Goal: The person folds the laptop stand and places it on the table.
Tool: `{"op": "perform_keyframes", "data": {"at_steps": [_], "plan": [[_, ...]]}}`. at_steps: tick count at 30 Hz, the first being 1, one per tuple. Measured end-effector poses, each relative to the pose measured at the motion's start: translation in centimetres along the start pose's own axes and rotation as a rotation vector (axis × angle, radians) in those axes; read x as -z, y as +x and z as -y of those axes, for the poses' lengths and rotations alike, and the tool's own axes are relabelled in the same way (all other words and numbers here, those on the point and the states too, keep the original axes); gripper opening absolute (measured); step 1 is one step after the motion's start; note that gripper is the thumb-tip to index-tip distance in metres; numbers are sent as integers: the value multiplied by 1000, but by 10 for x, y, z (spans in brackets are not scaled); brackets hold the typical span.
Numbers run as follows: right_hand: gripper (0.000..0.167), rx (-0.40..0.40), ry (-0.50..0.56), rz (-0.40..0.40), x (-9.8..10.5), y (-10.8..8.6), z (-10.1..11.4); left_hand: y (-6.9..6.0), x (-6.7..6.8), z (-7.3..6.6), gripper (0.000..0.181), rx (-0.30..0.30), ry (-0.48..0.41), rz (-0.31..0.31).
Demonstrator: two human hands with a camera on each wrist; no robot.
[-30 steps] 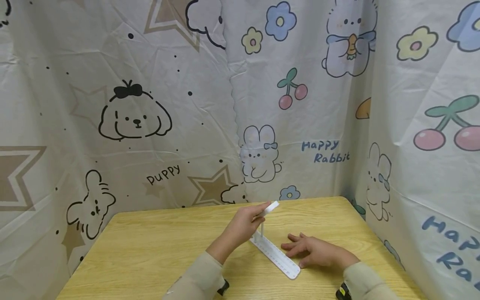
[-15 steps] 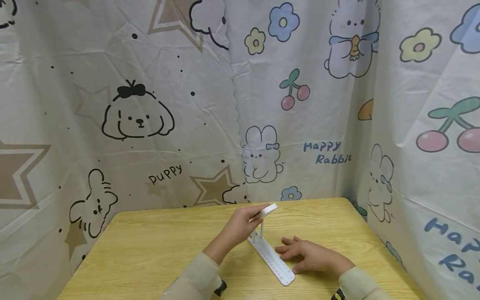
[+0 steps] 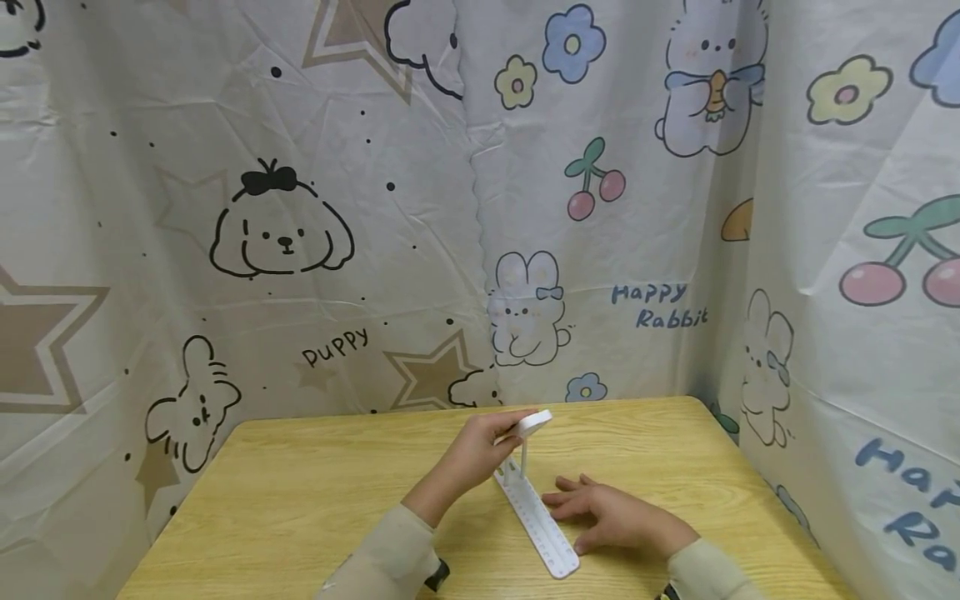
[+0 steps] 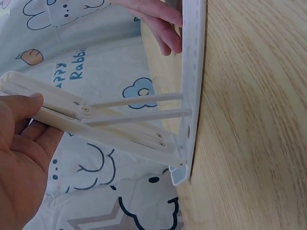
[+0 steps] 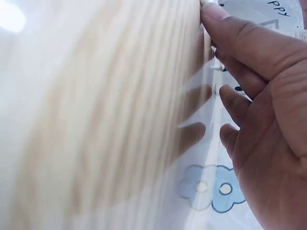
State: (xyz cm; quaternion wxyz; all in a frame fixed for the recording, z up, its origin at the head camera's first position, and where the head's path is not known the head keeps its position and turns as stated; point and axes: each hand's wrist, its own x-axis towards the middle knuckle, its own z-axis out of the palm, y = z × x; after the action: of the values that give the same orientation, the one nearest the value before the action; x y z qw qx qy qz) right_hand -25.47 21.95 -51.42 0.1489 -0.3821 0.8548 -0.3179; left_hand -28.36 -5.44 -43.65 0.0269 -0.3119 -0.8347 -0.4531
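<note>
One white plastic hinged stand (image 3: 542, 531), base strip (image 4: 193, 62) on yellow wood-grain table (image 3: 300, 492). Left hand (image 3: 474, 452) pinches raised panel (image 4: 57, 92); right hand (image 3: 621, 514) loosely spread beside base strip, contact unclear to me. I judge: light, stiff, slick; slim struts (image 4: 139, 116) fragile. Hold by panel, strip edges.

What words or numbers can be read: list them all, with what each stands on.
"PUPPY": cloth.
"Happy Rabbit": cloth.
"Ha", "Ra": cloth's right side, cut off.
"appy Rabbi": cloth, left wrist view.
"PPY": cloth, right wrist view.
Marks on the stand: too small to read.
</note>
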Motion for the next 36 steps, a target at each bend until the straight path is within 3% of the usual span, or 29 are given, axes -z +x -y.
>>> {"op": "perform_keyframes", "data": {"at_steps": [7, 15, 28, 36], "plan": [[61, 8, -41, -24, -9, 7, 6, -2, 3, 4, 46, -27, 0, -17], [65, 36, -101, -69, -22, 16, 16, -5, 6, 8, 39, 26, -62, -34], [66, -39, -210, -118, -33, 27, 34, -8, 10, 12, 34, 50, -138, -54], [68, -63, -208, -136, -41, 34, 35, -8, 12, 12, 32, 53, -144, -58]]}}
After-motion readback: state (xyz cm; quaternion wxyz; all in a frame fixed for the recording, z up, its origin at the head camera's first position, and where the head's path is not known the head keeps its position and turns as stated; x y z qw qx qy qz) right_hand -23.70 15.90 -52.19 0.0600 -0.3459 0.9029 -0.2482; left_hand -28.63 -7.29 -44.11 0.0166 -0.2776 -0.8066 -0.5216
